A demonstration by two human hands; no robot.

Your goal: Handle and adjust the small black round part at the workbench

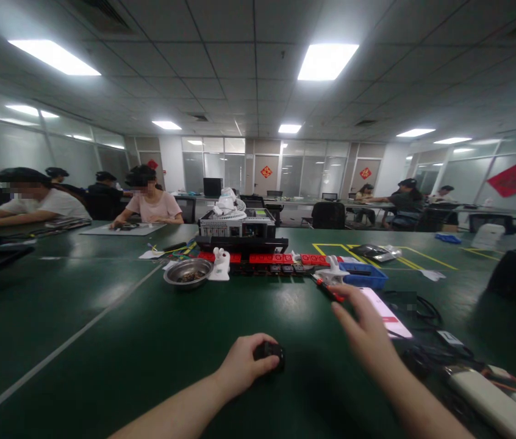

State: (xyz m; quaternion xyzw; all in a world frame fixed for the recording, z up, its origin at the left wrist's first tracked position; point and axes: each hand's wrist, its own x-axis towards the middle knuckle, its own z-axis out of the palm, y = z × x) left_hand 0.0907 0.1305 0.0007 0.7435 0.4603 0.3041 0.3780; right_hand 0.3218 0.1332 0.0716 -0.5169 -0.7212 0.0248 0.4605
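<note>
My left hand [246, 363] is closed around a small black object [277, 350], rounded like a computer mouse, low over the green table. Part of it is hidden by my fingers. Further right, my right hand [361, 314] reaches forward with its fingers apart. Its fingertips are beside a tool with red and black handles [329, 291], which lies at the foot of a white figure-shaped stand [332, 271]. I cannot tell whether they touch it. Just right of that hand lies a pink-and-white phone-like slab [386, 312].
A metal bowl [187, 273] of small parts stands beside a white figurine [220, 265]. Behind are red labelled boxes [271, 258] and an opened grey device [237, 227]. A blue tray [365, 275] and black cables [427, 311] lie right. Other people [155, 204] sit at the tables.
</note>
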